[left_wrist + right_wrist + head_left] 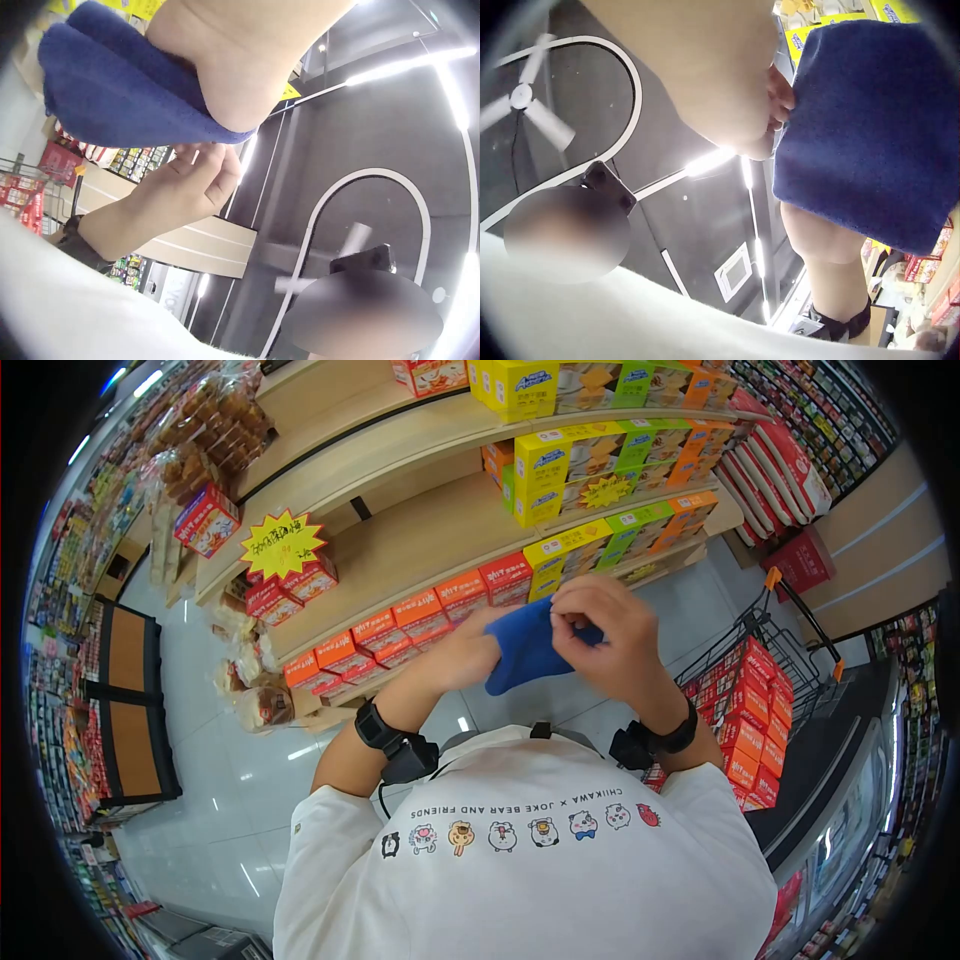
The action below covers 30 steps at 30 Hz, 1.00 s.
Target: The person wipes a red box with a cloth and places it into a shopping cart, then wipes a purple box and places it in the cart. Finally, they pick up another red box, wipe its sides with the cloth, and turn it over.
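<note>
A blue cloth (pixel 525 645), folded over on itself, is held up between both hands in front of the white shirt. My left hand (pixel 468 652) holds its left end; the cloth covers those fingers in the head view. At the opposite end my right hand (pixel 610 632) pinches the edge with curled fingers and thumb. The left wrist view shows the right hand (pixel 191 180) at the lower edge of the cloth (pixel 112 82). Seen from the right wrist, the cloth (pixel 870 127) hangs as a broad flat panel, with the left hand (pixel 817 229) partly behind it.
Wooden shelves (pixel 400 550) ahead carry red boxes (pixel 420 615) and yellow boxes (pixel 545 475). A yellow starburst sign (pixel 283 545) stands at the left. To the right is a shopping cart (pixel 800 630) with several red boxes (pixel 745 735). Tiled floor (pixel 220 760) lies at the left.
</note>
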{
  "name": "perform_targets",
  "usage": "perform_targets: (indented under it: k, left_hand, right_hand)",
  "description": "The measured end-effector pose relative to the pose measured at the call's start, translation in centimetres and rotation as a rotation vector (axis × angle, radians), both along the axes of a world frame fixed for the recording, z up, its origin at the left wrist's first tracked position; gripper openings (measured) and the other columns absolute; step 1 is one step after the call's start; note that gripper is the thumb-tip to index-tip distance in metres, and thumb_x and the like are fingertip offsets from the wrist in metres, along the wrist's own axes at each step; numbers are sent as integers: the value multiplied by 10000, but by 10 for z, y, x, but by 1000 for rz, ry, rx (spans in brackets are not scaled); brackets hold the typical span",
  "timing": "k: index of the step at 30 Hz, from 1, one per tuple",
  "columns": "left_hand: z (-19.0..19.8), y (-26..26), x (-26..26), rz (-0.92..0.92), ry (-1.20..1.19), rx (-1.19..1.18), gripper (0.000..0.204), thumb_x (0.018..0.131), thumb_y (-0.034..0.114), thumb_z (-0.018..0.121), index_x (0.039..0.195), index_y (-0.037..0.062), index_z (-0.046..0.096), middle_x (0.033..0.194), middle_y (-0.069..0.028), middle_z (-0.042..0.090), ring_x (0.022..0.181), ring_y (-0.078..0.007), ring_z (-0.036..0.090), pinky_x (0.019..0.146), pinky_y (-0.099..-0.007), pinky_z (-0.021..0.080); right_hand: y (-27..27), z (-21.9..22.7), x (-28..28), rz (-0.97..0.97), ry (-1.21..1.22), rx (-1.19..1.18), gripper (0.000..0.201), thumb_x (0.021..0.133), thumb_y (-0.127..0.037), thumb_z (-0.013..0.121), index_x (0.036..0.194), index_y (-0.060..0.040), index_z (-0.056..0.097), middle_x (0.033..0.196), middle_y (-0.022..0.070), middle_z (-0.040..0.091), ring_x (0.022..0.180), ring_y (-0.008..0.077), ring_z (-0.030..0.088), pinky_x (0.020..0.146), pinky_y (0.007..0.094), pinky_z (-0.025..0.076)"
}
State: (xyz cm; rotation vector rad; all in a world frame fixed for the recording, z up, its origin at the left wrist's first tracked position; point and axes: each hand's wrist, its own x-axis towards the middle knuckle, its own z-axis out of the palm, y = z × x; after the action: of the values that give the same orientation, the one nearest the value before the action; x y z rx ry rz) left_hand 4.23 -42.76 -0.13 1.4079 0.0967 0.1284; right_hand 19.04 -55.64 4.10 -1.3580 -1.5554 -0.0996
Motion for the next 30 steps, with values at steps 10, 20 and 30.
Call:
perform_targets:
  k: [10,20,30]
  left_hand:
    - [4,14,-18,-135,73,125,360,955,187,479,1252,-10,529,1076,-31,614,903,-82,544,765,-224,461]
    - [13,31,-39,-189,-26,270,363,870,80,480,1206,-38,546,1005,-59,639,871,-99,548,744,-234,458]
    - [-1,65,-82,-146,183,278,363,884,54,491,1237,-15,542,1071,-77,639,951,-118,570,835,-252,457]
  right_hand:
    - [-6,20,6,127,123,-276,121,737,-5,706,838,-40,649,775,63,620,638,166,594,566,268,472]
    - [13,12,-15,207,-45,-239,124,741,-47,711,857,-54,667,811,75,628,714,240,618,622,321,495]
    - [53,-12,-45,141,172,-427,71,766,-32,638,802,-24,578,744,63,562,562,144,531,533,258,436]
